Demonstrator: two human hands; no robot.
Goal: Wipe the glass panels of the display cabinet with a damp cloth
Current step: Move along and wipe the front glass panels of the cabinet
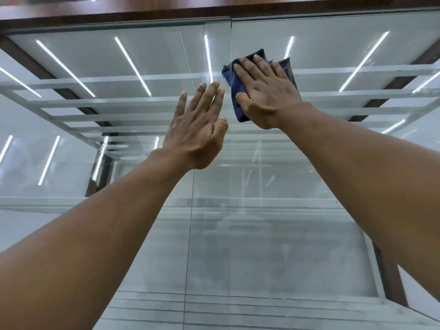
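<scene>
Two bare forearms reach up and away from the camera toward the cabinet front. The left hand [197,129] is open, with its fingers straight and close together and the palm facing the glass. Whether it actually touches the glass cannot be told. Just beside it and slightly higher, the right hand [266,91] lies flat with its fingers spread, pressing one folded cloth [240,112] against the glass rather than clutching it.

The cloth is dark navy blue. It is folded into a thick pad with a darker, almost black edge showing past the fingertips, and its corners stick out beyond the hand at the upper left and lower left.

Two glass panels form the front: a left glass panel [71,163] and a right glass panel [273,234]. Their vertical edges overlap in a narrow strip between the hands, and the cloth sits across the right-hand edge of that strip, high on the cabinet. The lower part of the glass looks cloudy, with a grey haze and faint streaks, while the upper part reads clearer.

Behind the glass, several clear glass shelves [119,79] are stacked one above another. Farther up, bright white light strips [133,65] run across a pale ceiling panel. A dark brown wooden frame [238,5] caps the cabinet.
</scene>
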